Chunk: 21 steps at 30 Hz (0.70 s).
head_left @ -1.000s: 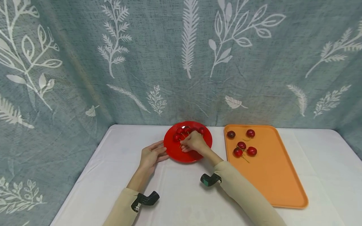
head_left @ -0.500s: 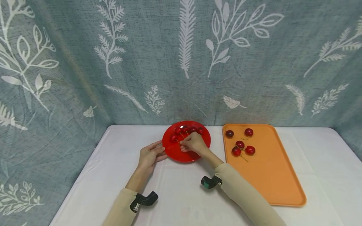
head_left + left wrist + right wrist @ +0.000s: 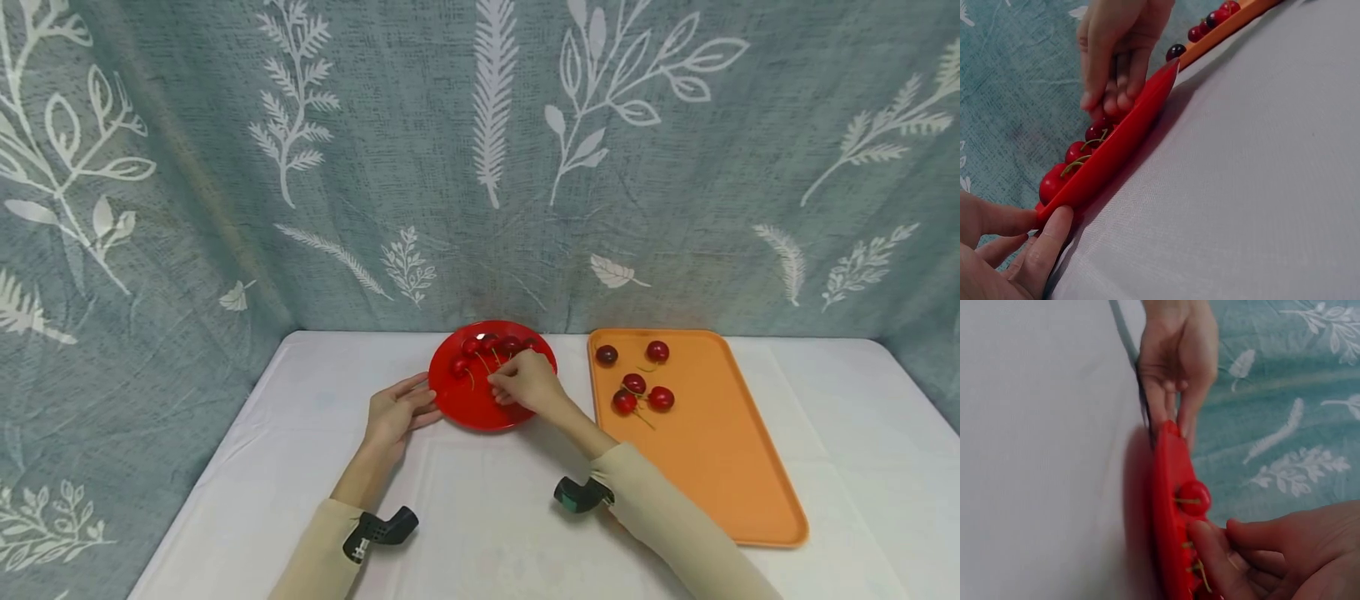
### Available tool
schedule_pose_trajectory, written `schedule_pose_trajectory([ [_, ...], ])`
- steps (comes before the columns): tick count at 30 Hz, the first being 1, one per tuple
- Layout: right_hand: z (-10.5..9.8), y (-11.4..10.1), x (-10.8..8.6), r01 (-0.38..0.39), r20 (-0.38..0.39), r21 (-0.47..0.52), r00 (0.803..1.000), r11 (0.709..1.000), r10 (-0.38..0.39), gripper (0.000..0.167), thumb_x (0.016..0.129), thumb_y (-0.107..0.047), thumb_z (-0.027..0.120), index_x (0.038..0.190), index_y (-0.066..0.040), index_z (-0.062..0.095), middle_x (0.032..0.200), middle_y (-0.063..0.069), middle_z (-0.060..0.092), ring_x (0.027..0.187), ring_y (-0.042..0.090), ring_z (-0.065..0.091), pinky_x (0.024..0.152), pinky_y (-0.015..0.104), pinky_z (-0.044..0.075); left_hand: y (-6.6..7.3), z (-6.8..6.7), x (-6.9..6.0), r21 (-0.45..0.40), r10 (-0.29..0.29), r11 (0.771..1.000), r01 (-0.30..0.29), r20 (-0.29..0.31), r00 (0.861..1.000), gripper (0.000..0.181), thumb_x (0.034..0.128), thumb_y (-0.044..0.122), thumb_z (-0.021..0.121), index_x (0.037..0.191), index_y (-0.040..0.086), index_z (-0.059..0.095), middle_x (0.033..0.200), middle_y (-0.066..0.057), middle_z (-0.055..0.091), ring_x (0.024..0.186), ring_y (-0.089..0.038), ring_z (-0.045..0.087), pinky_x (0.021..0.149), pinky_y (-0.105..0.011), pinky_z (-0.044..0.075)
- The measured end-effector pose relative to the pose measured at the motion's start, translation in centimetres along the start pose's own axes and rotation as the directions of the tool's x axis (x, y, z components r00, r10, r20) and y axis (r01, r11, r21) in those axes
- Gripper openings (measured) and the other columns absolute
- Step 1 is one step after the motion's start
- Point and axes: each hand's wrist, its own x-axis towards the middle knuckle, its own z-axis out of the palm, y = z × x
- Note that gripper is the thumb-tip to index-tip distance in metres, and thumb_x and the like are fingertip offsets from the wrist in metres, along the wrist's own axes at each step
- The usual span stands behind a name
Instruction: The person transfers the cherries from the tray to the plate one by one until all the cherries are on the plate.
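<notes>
Left hand (image 3: 395, 412) pinches red plate (image 3: 468, 410) rim; right hand (image 3: 529, 382) beside cherries (image 3: 470, 346), fingers loosely curled, tips slightly parted, gripping nothing. Left wrist camera (image 3: 386, 529): marking illegible.

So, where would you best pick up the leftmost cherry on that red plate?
Probably by its stem, pinched from the near right: the stem bends off the leftmost cherry toward the bare front of the red plate, while the other cherries sit along the far side.
</notes>
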Motion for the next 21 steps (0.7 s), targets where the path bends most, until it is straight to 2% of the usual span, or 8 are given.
schedule_pose_trajectory([
  [5,-1.9,0.3,-0.1,0.019,-0.035,0.06,0.999,0.998,-0.017,0.021,0.092,-0.008,0.068,0.097,0.012,0.072,0.074,0.016,0.071,0.065,0.021,0.071,0.062,0.03,0.061,0.1,-0.1,0.1,0.005,0.004,1.0,-0.004,-0.008,1.0,0.046,0.0943,0.0,0.059,0.139,-0.004,0.05,0.125,-0.025,0.061,0.074,-0.013,0.071,0.072,-0.029,0.06],
  [10,-4.8,0.9,-0.2,0.038,-0.055,0.161,0.998,0.986,-0.03,0.026,0.094,-0.007,0.064,0.103,0.017,0.068,0.081,0.023,0.071,0.07,0.026,0.072,0.067,0.035,0.062,0.3,-0.3,0.0,0.007,0.003,1.0,-0.002,-0.013,1.0,0.046,0.0947,0.0,0.059,0.139,-0.004,0.05,0.128,-0.026,0.059,0.074,-0.012,0.071,0.071,-0.028,0.06],
  [14,-7.4,1.7,-0.9,0.002,-0.075,0.203,0.997,0.979,0.014,0.027,0.095,-0.006,0.063,0.106,0.019,0.066,0.081,0.022,0.071,0.071,0.026,0.072,0.071,0.038,0.061,0.2,-0.1,0.0,-0.004,0.0,1.0,0.0,0.0,1.0,0.046,0.0946,-0.001,0.058,0.14,-0.004,0.049,0.131,-0.027,0.057,0.074,-0.011,0.071,0.072,-0.028,0.06],
  [18,-9.6,2.7,-1.6,-0.06,-0.089,0.206,0.993,0.977,0.08,0.031,0.096,-0.009,0.063,0.107,0.02,0.065,0.076,0.012,0.071,0.064,0.015,0.071,0.07,0.033,0.061,0.1,0.1,0.0,-0.012,0.001,1.0,-0.001,0.0,1.0,0.046,0.0943,-0.001,0.059,0.139,-0.005,0.049,0.132,-0.027,0.056,0.074,-0.012,0.071,0.072,-0.028,0.06],
  [21,-11.2,3.5,-2.5,-0.081,-0.108,0.205,0.989,0.975,0.105,0.033,0.097,-0.01,0.061,0.108,0.021,0.064,0.075,0.01,0.071,0.063,0.012,0.07,0.07,0.033,0.062,-0.1,0.2,0.1,-0.011,-0.003,1.0,0.003,0.001,1.0,0.046,0.0945,-0.001,0.059,0.139,-0.004,0.05,0.132,-0.027,0.056,0.074,-0.012,0.071,0.072,-0.027,0.06],
])
